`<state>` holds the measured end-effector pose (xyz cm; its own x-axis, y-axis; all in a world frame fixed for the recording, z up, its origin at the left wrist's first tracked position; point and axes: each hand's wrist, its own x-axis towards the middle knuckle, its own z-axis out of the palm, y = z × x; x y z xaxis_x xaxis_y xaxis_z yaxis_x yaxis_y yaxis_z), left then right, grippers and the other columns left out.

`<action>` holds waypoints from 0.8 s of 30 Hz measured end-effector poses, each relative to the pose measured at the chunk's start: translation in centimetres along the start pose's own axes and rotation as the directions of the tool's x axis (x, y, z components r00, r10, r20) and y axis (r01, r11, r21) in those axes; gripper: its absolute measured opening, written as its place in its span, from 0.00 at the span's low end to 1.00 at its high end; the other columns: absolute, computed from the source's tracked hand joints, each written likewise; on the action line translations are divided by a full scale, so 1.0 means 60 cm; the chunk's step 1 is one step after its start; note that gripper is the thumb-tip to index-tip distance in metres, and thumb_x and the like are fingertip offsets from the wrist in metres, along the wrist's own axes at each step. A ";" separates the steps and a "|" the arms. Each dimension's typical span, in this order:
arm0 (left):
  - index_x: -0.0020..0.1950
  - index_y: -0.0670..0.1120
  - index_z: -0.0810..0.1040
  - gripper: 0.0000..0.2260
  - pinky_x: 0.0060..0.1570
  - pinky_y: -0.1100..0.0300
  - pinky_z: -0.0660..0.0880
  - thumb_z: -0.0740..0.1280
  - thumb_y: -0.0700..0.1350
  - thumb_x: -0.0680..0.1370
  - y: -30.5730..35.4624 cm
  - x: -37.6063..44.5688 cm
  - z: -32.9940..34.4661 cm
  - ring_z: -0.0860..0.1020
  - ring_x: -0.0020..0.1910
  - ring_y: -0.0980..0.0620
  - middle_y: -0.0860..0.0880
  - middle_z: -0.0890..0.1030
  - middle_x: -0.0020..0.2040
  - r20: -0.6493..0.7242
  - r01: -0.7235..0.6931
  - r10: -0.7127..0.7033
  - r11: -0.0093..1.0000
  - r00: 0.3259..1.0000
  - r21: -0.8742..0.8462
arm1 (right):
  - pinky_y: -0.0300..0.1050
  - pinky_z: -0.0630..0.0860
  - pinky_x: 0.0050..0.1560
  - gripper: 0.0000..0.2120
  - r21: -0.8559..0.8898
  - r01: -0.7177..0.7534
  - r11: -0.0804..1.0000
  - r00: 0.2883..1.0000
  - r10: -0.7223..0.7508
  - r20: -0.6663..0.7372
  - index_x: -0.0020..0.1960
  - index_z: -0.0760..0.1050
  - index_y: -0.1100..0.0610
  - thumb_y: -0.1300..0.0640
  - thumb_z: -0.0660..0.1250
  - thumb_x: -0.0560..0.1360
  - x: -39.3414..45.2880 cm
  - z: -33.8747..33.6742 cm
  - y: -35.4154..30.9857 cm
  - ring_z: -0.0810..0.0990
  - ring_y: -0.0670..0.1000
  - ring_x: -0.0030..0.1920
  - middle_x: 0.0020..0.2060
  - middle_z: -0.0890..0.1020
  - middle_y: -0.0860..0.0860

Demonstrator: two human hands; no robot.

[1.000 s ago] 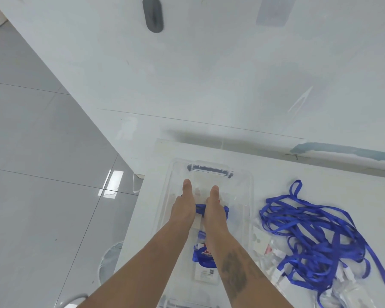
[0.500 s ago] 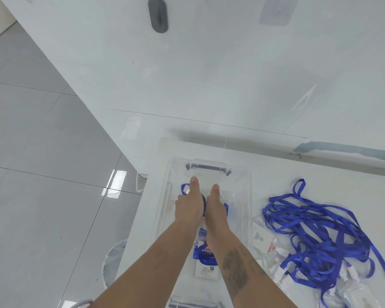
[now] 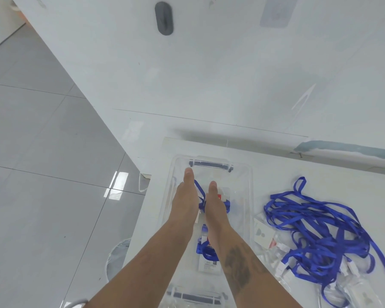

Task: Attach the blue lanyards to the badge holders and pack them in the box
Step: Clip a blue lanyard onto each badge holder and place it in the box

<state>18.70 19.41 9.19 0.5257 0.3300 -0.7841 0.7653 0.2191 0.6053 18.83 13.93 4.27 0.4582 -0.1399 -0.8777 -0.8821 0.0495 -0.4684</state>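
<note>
Both hands are down inside the clear plastic box (image 3: 247, 174), which sits on the white table (image 3: 276, 174) in the lower middle of the frame. The left hand (image 3: 186, 196) lies with its thumb pointing toward the far handle of the box; the right hand (image 3: 215, 204) is just beside it, and a blue lanyard (image 3: 198, 188) loops up between the two. From above I see only the backs of the hands, so I cannot tell whether the fingers are curled around the strap or pressing it flat. Beneath them, and closer to the bottom of the frame, a finished badge holder (image 3: 209, 263) with its lanyard attached already lies in the box.

To my eye this is the packing step: a completed set is being laid or tucked into the box. To the right of the box, a tangled heap of loose lanyards (image 3: 320, 225) covers the table, with several empty badge holders (image 3: 282, 252) at its near edge, some under the straps. So plenty of work is left. The next move probably means letting go of the strap here, reaching over to the right, and teasing one lanyard free of the tangle without dragging the others along.
</note>
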 end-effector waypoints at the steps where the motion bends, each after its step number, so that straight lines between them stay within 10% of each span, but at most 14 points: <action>1: 0.56 0.50 0.68 0.19 0.52 0.57 0.65 0.50 0.64 0.81 0.000 -0.002 -0.003 0.72 0.44 0.53 0.52 0.72 0.43 0.012 -0.004 0.004 1.000 1.000 -0.011 | 0.54 0.73 0.65 0.34 0.006 -0.001 1.000 1.000 0.001 0.003 0.68 0.71 0.57 0.31 0.51 0.78 -0.001 -0.001 -0.001 0.77 0.55 0.61 0.64 0.78 0.56; 8: 0.63 0.56 0.68 0.17 0.55 0.59 0.63 0.52 0.63 0.82 0.008 -0.043 -0.021 0.72 0.44 0.58 0.57 0.72 0.45 0.090 -0.142 0.149 0.987 0.985 -0.072 | 0.54 0.72 0.63 0.30 0.027 0.084 0.996 0.996 -0.085 0.010 0.69 0.70 0.52 0.32 0.51 0.78 -0.048 -0.015 -0.013 0.74 0.51 0.52 0.61 0.77 0.51; 14: 0.71 0.58 0.69 0.17 0.65 0.63 0.60 0.55 0.58 0.83 -0.001 -0.075 -0.053 0.67 0.67 0.62 0.62 0.70 0.68 0.088 -0.526 0.523 0.851 0.848 0.002 | 0.47 0.76 0.58 0.17 0.084 0.345 0.935 0.936 -0.349 0.051 0.52 0.76 0.52 0.41 0.54 0.82 -0.147 -0.048 -0.026 0.77 0.48 0.57 0.58 0.77 0.50; 19: 0.76 0.58 0.64 0.23 0.72 0.57 0.62 0.58 0.60 0.81 -0.013 -0.103 -0.089 0.61 0.74 0.61 0.61 0.63 0.75 0.115 -0.752 0.752 0.612 0.649 0.244 | 0.27 0.63 0.57 0.19 -0.186 0.743 0.643 0.653 -0.757 -0.008 0.71 0.67 0.39 0.40 0.56 0.81 -0.197 -0.082 0.014 0.67 0.35 0.66 0.66 0.70 0.33; 24: 0.78 0.54 0.58 0.27 0.76 0.52 0.57 0.57 0.61 0.81 -0.022 -0.122 -0.108 0.50 0.78 0.58 0.58 0.55 0.79 0.242 -0.833 0.885 0.236 0.396 0.501 | 0.25 0.48 0.65 0.27 -0.646 0.717 0.261 0.360 -0.933 0.023 0.76 0.59 0.43 0.37 0.52 0.79 -0.230 -0.129 0.047 0.53 0.33 0.72 0.74 0.61 0.37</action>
<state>11.43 22.65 15.00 0.9761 0.1022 0.1918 -0.0713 -0.6831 0.7269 9.18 8.32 15.86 0.9902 -0.0736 0.1189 0.0285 -0.7264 -0.6867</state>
